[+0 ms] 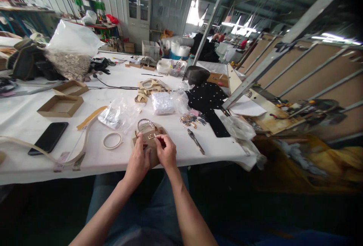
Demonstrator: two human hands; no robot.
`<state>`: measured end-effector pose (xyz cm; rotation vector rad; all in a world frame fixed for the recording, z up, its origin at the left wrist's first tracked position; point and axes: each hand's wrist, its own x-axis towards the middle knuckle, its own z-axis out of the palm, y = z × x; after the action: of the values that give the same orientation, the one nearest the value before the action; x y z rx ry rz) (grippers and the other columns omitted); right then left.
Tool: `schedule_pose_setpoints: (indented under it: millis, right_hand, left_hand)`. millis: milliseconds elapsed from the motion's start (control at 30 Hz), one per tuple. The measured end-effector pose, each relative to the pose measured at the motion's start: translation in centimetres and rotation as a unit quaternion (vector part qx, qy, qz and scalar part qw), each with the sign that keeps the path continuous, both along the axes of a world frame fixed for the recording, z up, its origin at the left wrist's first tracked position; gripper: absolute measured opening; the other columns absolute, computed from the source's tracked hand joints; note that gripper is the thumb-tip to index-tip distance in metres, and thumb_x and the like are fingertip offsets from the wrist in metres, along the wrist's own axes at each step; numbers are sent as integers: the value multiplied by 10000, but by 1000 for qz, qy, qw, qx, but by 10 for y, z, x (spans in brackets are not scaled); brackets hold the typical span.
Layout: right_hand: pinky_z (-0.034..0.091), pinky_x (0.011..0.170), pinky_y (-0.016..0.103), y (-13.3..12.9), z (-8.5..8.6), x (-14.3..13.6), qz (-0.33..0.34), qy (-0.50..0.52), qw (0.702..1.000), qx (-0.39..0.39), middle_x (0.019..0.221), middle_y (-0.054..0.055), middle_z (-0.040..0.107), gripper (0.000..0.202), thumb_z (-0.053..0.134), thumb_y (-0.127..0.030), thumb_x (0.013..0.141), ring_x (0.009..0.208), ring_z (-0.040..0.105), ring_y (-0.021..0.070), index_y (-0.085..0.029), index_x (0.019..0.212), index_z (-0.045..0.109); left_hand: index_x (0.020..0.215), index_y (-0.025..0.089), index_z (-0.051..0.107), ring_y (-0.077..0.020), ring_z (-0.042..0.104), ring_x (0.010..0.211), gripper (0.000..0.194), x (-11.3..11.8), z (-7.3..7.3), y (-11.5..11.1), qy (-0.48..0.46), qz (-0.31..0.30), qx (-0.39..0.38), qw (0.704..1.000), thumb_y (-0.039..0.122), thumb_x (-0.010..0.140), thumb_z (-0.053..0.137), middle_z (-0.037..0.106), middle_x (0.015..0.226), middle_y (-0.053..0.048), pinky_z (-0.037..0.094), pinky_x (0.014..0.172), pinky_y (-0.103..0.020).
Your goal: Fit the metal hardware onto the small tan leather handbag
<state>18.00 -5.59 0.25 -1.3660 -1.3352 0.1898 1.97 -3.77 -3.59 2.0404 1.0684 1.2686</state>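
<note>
Both hands meet at the near edge of the white surface, the left hand and right hand gripping a small tan bag by its gold clasp. A roll of tape lies just left of it, a black phone farther left, and pliers to the right. Two open cardboard boxes sit beyond.

Two hands meet on one small tan bag. Nearby lie two open cardboard boxes, one black phone, one tape ring.
</note>
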Motion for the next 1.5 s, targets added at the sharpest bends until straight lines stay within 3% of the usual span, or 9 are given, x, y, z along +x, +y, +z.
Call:
schedule_pose_setpoints:
  millis: [133,267,433,700,900,1233,1367,1500]
  right_hand:
    - [606,909,358,-2,0,8,6,-43,999,-27,1040,66,798,174,680,-374,1135,970,756,229,-247,1047,762]
    - [575,931,344,3,2,5,6,-106,992,-66,1051,46,793,105,714,-308,1114,991,747,224,-254,1034,755]
    - [553,964,359,10,-5,-4,-26,-160,983,-86,1108,57,807,85,714,-306,1123,1061,755,248,-255,1095,777]
    - [554,969,371,11,-7,-9,-39,-156,983,-85,1113,75,821,151,666,-294,1145,1068,760,261,-252,1104,805]
    - [561,961,369,12,-5,-10,-53,-168,980,-88,1116,76,825,150,659,-282,1141,1053,762,261,-250,1112,802]
    - [562,964,365,14,-10,-12,-64,-146,984,-83,1097,81,831,143,666,-280,1137,1048,773,262,-237,1084,791]
    - [564,959,362,14,-10,-12,-63,-143,984,-85,1108,81,828,142,663,-282,1139,1054,776,260,-235,1082,785]
    - [569,977,372,15,-13,-11,-62,-141,985,-83,1114,89,831,151,653,-284,1140,1066,774,265,-235,1086,785]
  left_hand:
    - [1790,162,391,-388,687,1315,709,6,2,9,16,-21,0,1000,243,1115,592,568,1672,-259,568,1236,-678]
    - [1816,146,323,-361,709,1252,744,10,0,10,-32,-6,-38,999,289,1133,582,503,1728,-282,596,1197,-663]
    - [1813,180,333,-346,735,1236,725,5,1,7,-57,-28,-52,997,308,1144,580,552,1692,-258,629,1166,-627]
    - [1821,183,301,-362,727,1278,748,5,1,4,-49,-25,-20,998,236,1123,565,553,1706,-249,645,1129,-610]
    - [1818,188,311,-388,658,1433,768,6,2,3,-41,-27,-12,999,189,1091,558,565,1698,-233,579,1223,-637]
    - [1771,199,422,-368,698,1349,718,4,3,8,-36,-34,-2,999,158,1069,565,611,1654,-214,621,1169,-611]
    - [1729,199,474,-375,594,1534,689,4,10,7,-30,-39,8,999,126,1049,550,611,1665,-190,550,1283,-640]
    - [1686,192,523,-378,571,1569,645,5,12,7,-27,-38,6,999,127,1045,546,604,1675,-184,513,1329,-655]
